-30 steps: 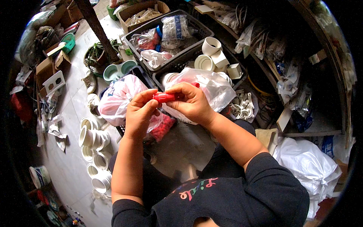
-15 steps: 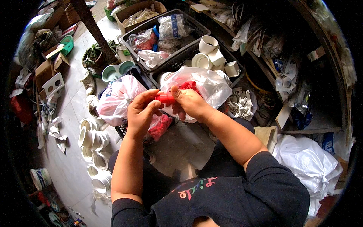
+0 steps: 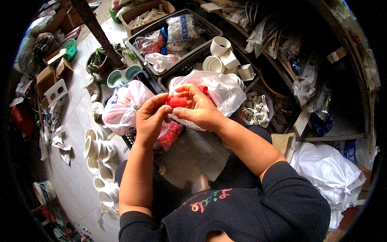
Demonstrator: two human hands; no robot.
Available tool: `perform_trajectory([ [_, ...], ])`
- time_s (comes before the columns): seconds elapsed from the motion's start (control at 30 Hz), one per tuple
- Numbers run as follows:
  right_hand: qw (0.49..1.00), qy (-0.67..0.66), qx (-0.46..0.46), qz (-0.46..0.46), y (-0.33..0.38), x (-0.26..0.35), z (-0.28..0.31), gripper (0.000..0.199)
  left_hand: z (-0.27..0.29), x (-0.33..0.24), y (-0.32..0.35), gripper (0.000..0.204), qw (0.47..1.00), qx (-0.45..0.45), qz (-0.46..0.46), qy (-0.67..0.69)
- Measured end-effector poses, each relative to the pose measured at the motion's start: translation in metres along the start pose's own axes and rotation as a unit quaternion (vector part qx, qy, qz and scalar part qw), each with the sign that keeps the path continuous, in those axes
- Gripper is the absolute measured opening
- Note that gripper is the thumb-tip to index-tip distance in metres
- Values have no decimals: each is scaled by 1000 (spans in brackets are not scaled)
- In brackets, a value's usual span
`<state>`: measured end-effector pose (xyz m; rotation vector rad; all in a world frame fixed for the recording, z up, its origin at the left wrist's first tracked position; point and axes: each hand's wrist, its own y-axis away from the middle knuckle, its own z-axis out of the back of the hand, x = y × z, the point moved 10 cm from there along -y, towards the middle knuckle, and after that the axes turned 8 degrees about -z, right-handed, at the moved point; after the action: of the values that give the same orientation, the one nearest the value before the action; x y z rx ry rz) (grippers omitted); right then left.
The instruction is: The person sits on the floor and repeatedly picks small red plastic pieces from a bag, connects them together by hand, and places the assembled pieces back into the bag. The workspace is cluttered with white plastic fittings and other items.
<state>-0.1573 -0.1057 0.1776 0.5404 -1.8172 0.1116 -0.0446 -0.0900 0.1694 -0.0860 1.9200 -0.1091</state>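
Note:
A small red plastic pipe fitting (image 3: 177, 101) is held level in front of me, above the bags. My left hand (image 3: 151, 117) pinches its left end between thumb and fingers. Around its right end my right hand (image 3: 203, 111) curves loosely, thumb below and fingers above, with a gap between them; contact behind the fitting is hidden. Just beyond my right hand, a clear plastic bag (image 3: 231, 94) lies open with red pieces (image 3: 204, 92) at its mouth. Below my hands sits another bag of red fittings (image 3: 169, 135). A tied white bag (image 3: 127, 107) stands beside my left hand.
Black crates (image 3: 215, 34) ahead hold bagged parts and white pipe fittings (image 3: 221, 46). More white fittings (image 3: 98, 149) stand along the floor at left. A tub of small white clips (image 3: 256, 109) is at right, near a large white sack (image 3: 326, 173) and shelving (image 3: 338, 138).
My right hand has loosened from the red fitting; its thumb has dropped from the top to below and its fingers have lifted. My left hand keeps its hold.

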Motion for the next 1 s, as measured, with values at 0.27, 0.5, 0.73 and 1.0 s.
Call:
perform_trajectory([
  [0.27, 1000, -7, -11, -4, 5, 9, -2, 22, 2, -1, 1, 26, 1000, -12, 1, 3],
  [0.5, 988, -14, 73, -134, 2, -14, 3, 26, 3, 0, 1, 26, 1000, -14, -1, -8],
  [0.73, 994, 17, 67, -82, -1, -8, 3, 34, 2, -2, 2, 26, 1000, -14, -1, -2],
  [1.0, 997, -38, 17, -66, -2, -8, 0, 33, 6, 1, 2, 24, 1000, -23, 8, -16],
])
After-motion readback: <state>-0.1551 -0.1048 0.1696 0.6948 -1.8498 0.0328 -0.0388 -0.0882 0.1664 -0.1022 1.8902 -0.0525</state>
